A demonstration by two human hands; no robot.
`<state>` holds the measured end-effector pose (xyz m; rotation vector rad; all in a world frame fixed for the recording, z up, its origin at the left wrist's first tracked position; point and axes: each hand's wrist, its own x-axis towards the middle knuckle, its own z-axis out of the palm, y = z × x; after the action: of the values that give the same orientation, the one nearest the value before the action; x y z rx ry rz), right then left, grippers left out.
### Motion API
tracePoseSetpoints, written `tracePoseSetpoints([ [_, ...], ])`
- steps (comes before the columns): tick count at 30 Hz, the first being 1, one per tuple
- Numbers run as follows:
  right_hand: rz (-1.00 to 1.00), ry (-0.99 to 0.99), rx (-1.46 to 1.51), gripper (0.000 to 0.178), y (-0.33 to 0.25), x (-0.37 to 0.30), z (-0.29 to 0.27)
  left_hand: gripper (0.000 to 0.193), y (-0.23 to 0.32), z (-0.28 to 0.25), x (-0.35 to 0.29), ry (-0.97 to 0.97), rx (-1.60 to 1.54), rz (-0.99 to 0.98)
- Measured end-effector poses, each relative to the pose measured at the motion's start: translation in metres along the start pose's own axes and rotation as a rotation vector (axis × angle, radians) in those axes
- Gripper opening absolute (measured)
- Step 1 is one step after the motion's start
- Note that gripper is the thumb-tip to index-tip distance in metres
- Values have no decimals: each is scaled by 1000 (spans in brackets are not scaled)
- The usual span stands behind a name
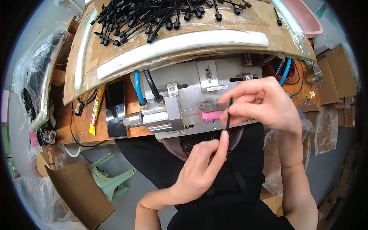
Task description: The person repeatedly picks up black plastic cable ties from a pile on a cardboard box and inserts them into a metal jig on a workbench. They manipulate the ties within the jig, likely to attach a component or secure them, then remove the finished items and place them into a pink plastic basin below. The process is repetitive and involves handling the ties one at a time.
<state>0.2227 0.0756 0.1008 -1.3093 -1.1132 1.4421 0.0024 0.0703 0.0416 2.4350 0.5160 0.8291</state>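
My right hand [264,102] pinches the upper part of a thin black stick [229,122] between thumb and fingertips, in front of the metal fixture. Below it, my left hand [201,165] has its fingers closed at the stick's lower part; the fingers partly hide that end. The stick stands nearly upright. Just behind the right fingers, a pink block [210,115] sits in the fixture, partly covered by the hand. To its left, a pneumatic cylinder [157,119] is mounted on the metal plate [191,74]. A pile of black sticks with knobbed ends [149,19] lies on the cardboard above.
A cardboard shelf [86,63] with white foam strips overhangs the bench. Blue hose [138,87] and black hose [151,85] rise from the cylinder. Left of it lie a phone [115,109] and a yellow packet [97,109]. A basin [174,150] is below; a green stool [109,176] stands left.
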Motion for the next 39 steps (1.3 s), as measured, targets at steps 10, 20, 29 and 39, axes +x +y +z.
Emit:
tracePoseSetpoints([
  [10, -395, 537, -103, 17, 18, -30, 18, 66, -6, 39, 8, -138, 602, -137],
  [20, -492, 623, -17, 12, 30, -31, 13, 71, 0, 23, 12, -244, 479, -180],
  [29, -780, 851, -1308, 11, -53, 81, -91, 17, -52, -36, 199, 178, 440, 195],
  [39, -620, 644, -1305, 11, -46, 90, -108, 21, -62, -77, 180, -127, 114, 105],
])
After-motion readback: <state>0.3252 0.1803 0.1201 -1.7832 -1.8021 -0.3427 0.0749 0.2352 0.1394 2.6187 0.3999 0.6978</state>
